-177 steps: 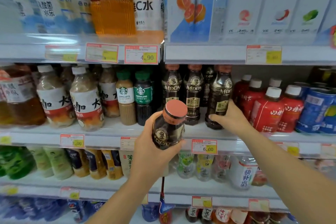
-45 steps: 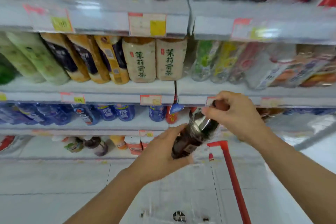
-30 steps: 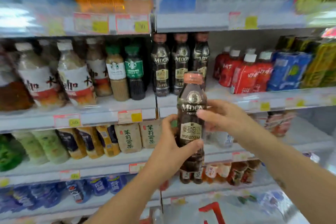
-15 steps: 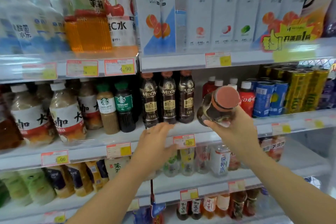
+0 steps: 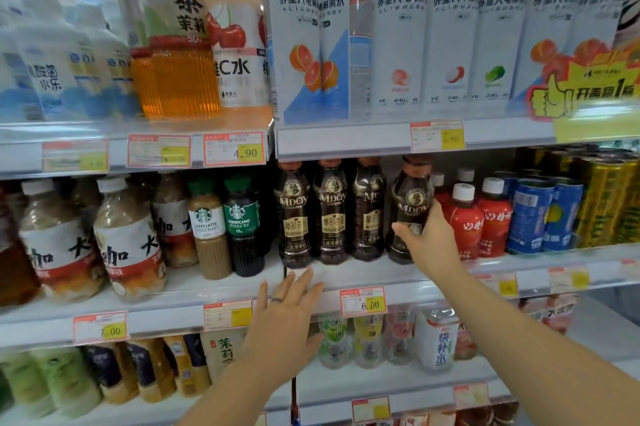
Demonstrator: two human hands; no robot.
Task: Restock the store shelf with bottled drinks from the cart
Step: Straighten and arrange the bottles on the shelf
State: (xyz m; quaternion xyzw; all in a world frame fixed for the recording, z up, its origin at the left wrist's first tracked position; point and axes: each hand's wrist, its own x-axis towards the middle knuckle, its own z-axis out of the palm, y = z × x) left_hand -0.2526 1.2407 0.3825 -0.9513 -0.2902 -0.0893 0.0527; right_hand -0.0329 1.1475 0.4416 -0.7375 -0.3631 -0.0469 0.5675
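Note:
My right hand grips a dark coffee bottle with a brown cap around its lower body. The bottle stands slightly tilted on the middle shelf, just right of three matching dark coffee bottles. My left hand is held out flat in front of the shelf edge, fingers straight, holding nothing. The cart is out of view.
Red bottles with white caps and blue cans stand right of the coffee row. Two green-capped coffee bottles stand left. Tall white bottles fill the upper shelf. Price tags line the shelf edges.
My right hand has carried the coffee bottle from in front of the shelf onto it, turning it upright beside the row. My left hand, which let go earlier, has dropped slightly.

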